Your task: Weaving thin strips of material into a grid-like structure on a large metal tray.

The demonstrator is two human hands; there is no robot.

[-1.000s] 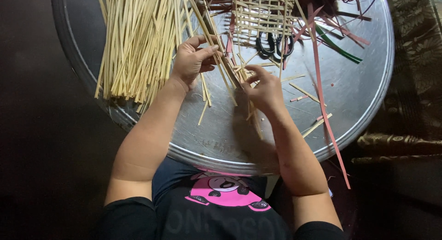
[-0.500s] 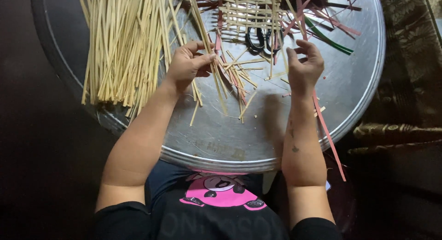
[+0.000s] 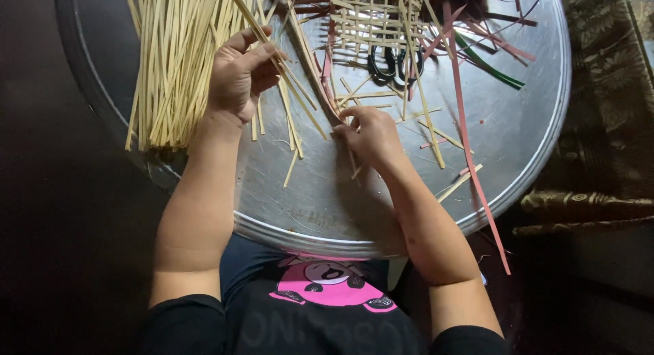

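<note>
While both hands work over the round metal tray, the left hand pinches a pale strip beside the bundle of strips at the tray's left edge, and the right hand is closed on a pink strip under the woven mat. Half a second ago the right hand was raised nearer the mat's right side; it has since dropped toward the tray's middle

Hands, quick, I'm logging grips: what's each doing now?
Left hand: closed on a pale strip.
Right hand: pinching strips beside the woven mat.
</note>
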